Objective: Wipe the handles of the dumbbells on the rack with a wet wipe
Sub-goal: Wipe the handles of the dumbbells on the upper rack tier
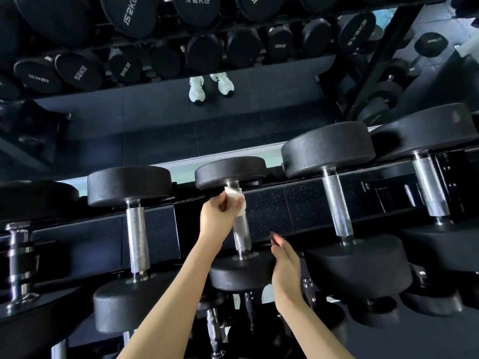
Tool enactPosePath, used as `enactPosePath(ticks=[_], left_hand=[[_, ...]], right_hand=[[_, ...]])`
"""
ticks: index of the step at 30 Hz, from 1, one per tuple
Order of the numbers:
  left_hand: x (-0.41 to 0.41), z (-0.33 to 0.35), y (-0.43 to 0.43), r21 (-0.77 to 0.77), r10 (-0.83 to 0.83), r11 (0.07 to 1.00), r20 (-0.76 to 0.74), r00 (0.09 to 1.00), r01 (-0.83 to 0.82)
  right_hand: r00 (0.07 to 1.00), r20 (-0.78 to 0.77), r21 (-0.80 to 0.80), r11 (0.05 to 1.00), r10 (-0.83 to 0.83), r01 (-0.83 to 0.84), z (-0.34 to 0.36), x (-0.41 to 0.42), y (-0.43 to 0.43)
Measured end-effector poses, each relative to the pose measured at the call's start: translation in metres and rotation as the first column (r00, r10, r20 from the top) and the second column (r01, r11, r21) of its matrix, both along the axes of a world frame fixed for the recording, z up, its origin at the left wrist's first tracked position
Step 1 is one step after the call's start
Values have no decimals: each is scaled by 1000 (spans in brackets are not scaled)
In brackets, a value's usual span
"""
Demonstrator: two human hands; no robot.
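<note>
Several black dumbbells with knurled silver handles lie across the top tier of the rack (272, 211). My left hand (220, 216) grips a white wet wipe (234, 199) wrapped round the far end of the middle dumbbell's handle (241, 234). Only the near part of that handle shows below the hand. My right hand (285, 268) hovers with relaxed fingers beside that dumbbell's near head (238, 275), holding nothing. Neighbouring handles stand to the left (136, 242) and to the right (337, 206).
A mirror (160, 117) behind the rack reflects the dark floor, rows of dumbbells and white shoes (211, 86). Lower tiers of the rack hold more dumbbells (215, 330). A chrome-collared weight (18, 265) sits at the far left.
</note>
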State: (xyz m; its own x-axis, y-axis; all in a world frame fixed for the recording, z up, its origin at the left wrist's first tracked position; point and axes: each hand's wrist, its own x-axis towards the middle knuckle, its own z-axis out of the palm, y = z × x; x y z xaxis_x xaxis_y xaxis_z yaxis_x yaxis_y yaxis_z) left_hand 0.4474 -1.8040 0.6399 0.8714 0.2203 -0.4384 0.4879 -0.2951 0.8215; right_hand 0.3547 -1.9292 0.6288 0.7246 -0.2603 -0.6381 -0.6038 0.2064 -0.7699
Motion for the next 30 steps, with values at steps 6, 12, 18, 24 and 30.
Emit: enactPosePath(ticks=[6, 12, 18, 24, 30], left_hand=[[-13, -4, 5, 111, -143, 984, 28, 989, 139], [-27, -4, 16, 144, -320, 936, -27, 947, 320], [-36, -9, 28, 163, -580, 760, -270, 769, 630], [-25, -4, 25, 63, -519, 814, -367, 772, 577], [-23, 3, 26, -509, -459, 828, -373, 806, 235]], right_hand=[[999, 36, -16, 1000, 4, -3, -1, 0, 0], [997, 76, -33, 999, -31, 33, -4, 1, 1], [997, 74, -48, 998, -38, 41, -6, 2, 2], [995, 82, -51, 997, -53, 58, -5, 2, 3], [995, 90, -71, 996, -50, 57, -2, 1, 6]])
